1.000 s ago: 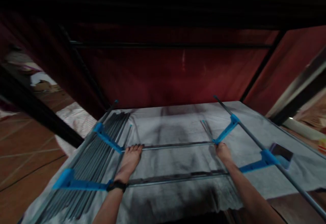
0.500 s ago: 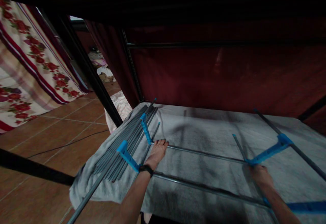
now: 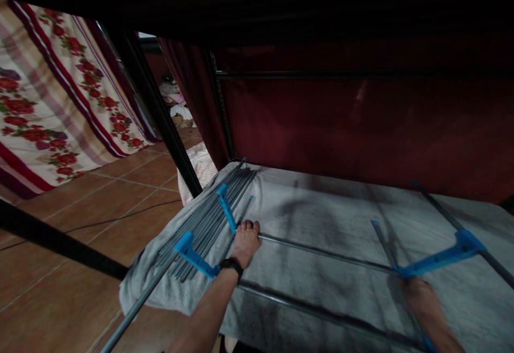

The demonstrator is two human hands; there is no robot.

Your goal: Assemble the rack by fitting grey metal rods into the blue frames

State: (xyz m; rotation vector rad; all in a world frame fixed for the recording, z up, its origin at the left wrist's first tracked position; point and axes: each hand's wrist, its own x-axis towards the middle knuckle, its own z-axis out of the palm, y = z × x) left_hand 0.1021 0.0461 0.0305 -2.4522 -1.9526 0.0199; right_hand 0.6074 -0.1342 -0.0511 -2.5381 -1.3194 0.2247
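Observation:
A frame of grey metal tubes with blue plastic brackets lies over the grey blanket (image 3: 321,203). My left hand (image 3: 246,240), a dark band on its wrist, is closed over the left end of the far cross tube (image 3: 321,251), beside a blue bracket (image 3: 227,208). Closer to me, another blue bracket (image 3: 196,256) joins the near cross tube (image 3: 289,302). My right hand (image 3: 421,299) is closed around the right side tube (image 3: 385,243), just below the right blue bracket (image 3: 445,256); its fingertips are hidden.
Several loose grey tubes (image 3: 212,219) lie in a bundle on the blanket at left. Dark metal posts (image 3: 160,112) and a low dark overhead structure (image 3: 281,5) surround the bed. A dark red curtain (image 3: 341,128) hangs behind; a cable (image 3: 120,218) crosses the tiled floor.
My view has turned slightly left. The left blue brackets have tilted a little outward to the left, while the right bracket sits lower and farther right in view. Both hands keep their places on the tubes.

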